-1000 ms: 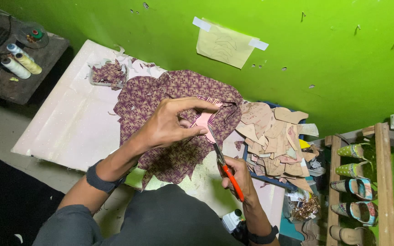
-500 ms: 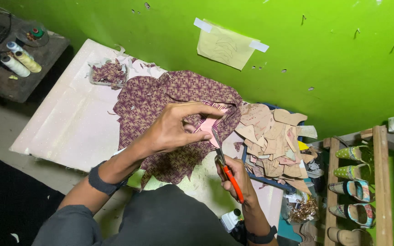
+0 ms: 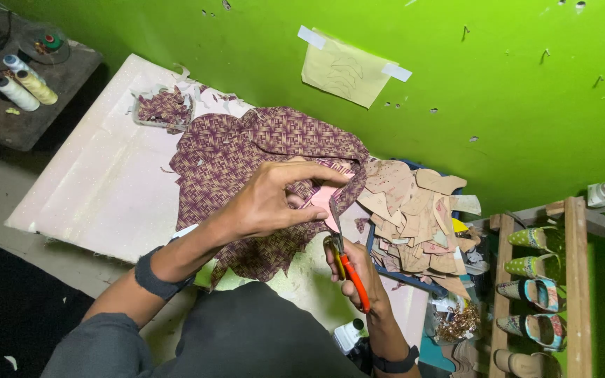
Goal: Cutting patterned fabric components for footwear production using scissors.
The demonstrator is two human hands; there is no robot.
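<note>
The left hand (image 3: 271, 203) pinches a small pink piece (image 3: 325, 199) between thumb and fingers, holding it up over the patterned maroon cloth (image 3: 246, 154) that lies spread on the pale worktop (image 3: 99, 182). The right hand (image 3: 358, 269) is closed around the orange handles of the scissors (image 3: 341, 248) — the blades point up and meet the lower edge of the pink piece.

Just to the right of the cloth sits a heap of tan cut-outs (image 3: 411, 210), spilling over a blue tray edge. At the far end of the worktop lies a small pile of cloth scraps (image 3: 162, 108). A yellowish paper pattern (image 3: 344, 70) is taped to the green wall. Thread spools (image 3: 19, 84) rest on a dark side table at the left, and decorated shoes (image 3: 533, 280) stand in a wooden rack at the right.
</note>
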